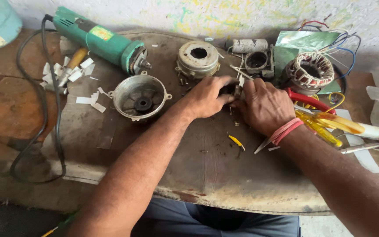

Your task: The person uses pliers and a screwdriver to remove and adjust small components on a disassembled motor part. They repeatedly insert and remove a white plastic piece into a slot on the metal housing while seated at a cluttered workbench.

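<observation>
Centrally, small dark metal part (232,90) pinched between both hands above the counter (207,166), just in front of the round motor housing (198,58). Mostly covered by fingers; long axis not determinable, facing direction not determinable. Left hand (207,97) closed on the near-left side of the part, thumb and fingers (223,83) wrapped over it. Right hand (264,105) closed on the right side, knuckles up.

Risk, as a judgement: slip of the part from the pinch grip, caused by small contact area, with loss among paper scraps (69,72) and loose bits. Possible snag on the wound stator (310,70) and its leads close behind the right hand. Pliers with red handles (305,100) and yellow-handled screwdriver (330,125) lying under the right wrist: likely knocked off by any sideways sweep. Open end cover (141,96) and green angle grinder (99,41) well apart to the left.
</observation>
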